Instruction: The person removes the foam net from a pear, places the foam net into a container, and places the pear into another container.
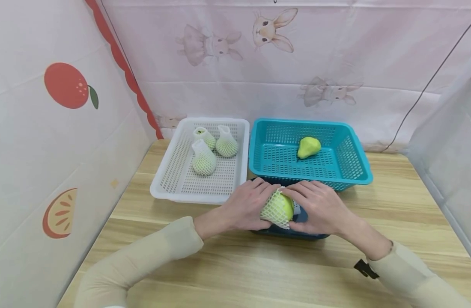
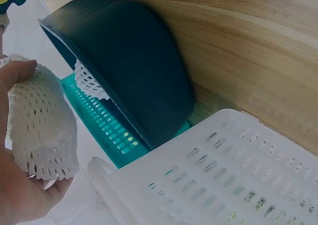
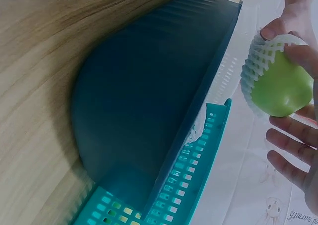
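Both hands hold a green pear (image 1: 287, 207) partly inside a white foam net sleeve (image 1: 274, 210), above a dark blue bin. My left hand (image 1: 248, 206) curls round the sleeved side, its thumb across the mesh (image 2: 44, 120) in the left wrist view. From the other side, my right hand (image 1: 321, 208) grips the pear's bare end and the sleeve's rim; in the right wrist view its lower fingers are spread and the pear's smooth rounded end (image 3: 285, 88) shows. The stem end is hidden. More white foam netting (image 2: 90, 82) lies in the dark blue bin (image 2: 134, 51).
A white basket (image 1: 164, 179) at back left holds 3 pears in foam sleeves (image 1: 204, 161). The teal basket (image 1: 359, 171) at back right holds one bare yellow-green pear (image 1: 308, 147). Both stand behind the bin on the wooden table (image 1: 235, 273), with fabric-covered walls around.
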`<state>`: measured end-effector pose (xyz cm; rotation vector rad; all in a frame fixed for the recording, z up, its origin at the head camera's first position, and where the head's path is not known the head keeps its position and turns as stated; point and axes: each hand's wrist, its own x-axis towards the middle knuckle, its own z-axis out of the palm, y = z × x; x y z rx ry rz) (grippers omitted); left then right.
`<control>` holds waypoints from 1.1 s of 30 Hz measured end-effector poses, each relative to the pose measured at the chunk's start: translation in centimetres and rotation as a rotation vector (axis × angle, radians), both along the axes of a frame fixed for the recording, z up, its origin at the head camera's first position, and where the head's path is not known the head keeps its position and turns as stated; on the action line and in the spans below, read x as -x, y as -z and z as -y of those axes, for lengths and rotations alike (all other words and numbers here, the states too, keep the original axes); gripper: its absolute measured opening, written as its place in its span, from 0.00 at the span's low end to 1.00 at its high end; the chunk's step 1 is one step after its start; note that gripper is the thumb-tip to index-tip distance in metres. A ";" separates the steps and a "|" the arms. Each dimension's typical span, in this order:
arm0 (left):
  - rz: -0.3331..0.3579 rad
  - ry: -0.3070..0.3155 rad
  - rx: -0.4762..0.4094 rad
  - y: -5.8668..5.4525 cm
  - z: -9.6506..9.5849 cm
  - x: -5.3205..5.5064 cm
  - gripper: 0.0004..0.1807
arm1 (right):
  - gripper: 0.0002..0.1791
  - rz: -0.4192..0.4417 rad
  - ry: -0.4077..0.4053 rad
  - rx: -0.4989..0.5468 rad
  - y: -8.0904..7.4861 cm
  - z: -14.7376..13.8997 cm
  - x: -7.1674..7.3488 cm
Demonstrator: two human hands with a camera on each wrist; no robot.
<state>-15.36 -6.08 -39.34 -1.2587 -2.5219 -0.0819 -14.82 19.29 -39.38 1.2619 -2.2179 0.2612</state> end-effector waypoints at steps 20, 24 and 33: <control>-0.018 0.030 -0.049 0.2 0.3 0.1 0.49 | 0.46 -0.011 -0.012 0.029 -0.8 -0.7 0.4; -0.026 0.034 -0.045 0.2 0.3 0.2 0.48 | 0.45 -0.012 -0.023 0.036 -0.9 -1.1 0.5; -0.019 0.039 -0.041 0.2 0.4 0.3 0.43 | 0.40 -0.017 -0.011 0.045 -1.5 -2.1 0.7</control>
